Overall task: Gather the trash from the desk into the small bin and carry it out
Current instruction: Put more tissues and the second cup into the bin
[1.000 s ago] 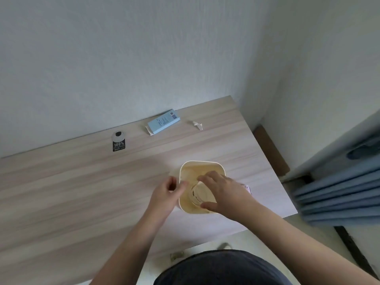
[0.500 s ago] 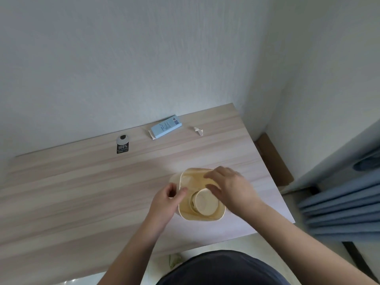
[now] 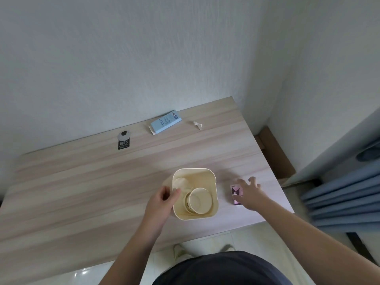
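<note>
Gripping the left rim of the bin (image 3: pixel 213 204), my left hand (image 3: pixel 162 199) is pinching its wall. My right hand (image 3: pixel 249 193) is spreading its fingers wide over a pink carton (image 3: pixel 236 192) just right of the bin; I cannot tell if it is touching. A paper cup (image 3: pixel 200 200) is lying inside the bin. Farther back on the counter (image 3: pixel 82 192) are sitting a blue box (image 3: pixel 166 121), a paper scrap (image 3: pixel 198 125) and a black tag (image 3: pixel 123 139).

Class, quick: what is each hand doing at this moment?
Left hand: closed on the rim of the small bin.
Right hand: open, fingers spread over the pink carton, not yet gripping.
</note>
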{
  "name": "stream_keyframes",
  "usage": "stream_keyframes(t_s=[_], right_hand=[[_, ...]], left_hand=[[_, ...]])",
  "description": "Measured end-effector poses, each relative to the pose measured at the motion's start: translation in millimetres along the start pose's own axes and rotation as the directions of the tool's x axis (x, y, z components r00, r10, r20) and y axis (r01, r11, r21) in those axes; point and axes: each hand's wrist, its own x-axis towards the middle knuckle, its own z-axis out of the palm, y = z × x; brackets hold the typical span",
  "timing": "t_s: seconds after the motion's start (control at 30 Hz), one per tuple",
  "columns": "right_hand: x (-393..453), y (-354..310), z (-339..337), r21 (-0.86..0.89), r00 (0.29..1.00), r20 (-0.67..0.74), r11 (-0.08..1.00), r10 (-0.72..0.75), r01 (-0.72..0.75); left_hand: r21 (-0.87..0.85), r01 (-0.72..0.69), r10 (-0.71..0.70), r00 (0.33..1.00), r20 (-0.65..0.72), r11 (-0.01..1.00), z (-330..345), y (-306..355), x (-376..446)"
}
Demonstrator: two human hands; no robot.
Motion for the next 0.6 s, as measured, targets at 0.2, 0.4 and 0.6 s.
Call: stream_keyframes(t_s=[0.2,0.4,0.6], right_hand=[[5,-11,34,-0.170,0.991,-0.136,0.985,-0.007,-0.016],[9,-9,28,-0.163,0.995,-0.088,0.985,0.044,-0.058],[-1,-11,-3,0.354,0.995,-0.089,0.935,0.048,-0.014]], left_hand=[[-0.082,0.039,-0.040,0.999,-0.008,0.996,-12,-10,0],[-0.131,0.019,-0.019,1.000,-0.003,0.991,-31,-12,8],[-0.164,0.018,-0.010,0.999,0.053,0.986,-47,-8,20]])
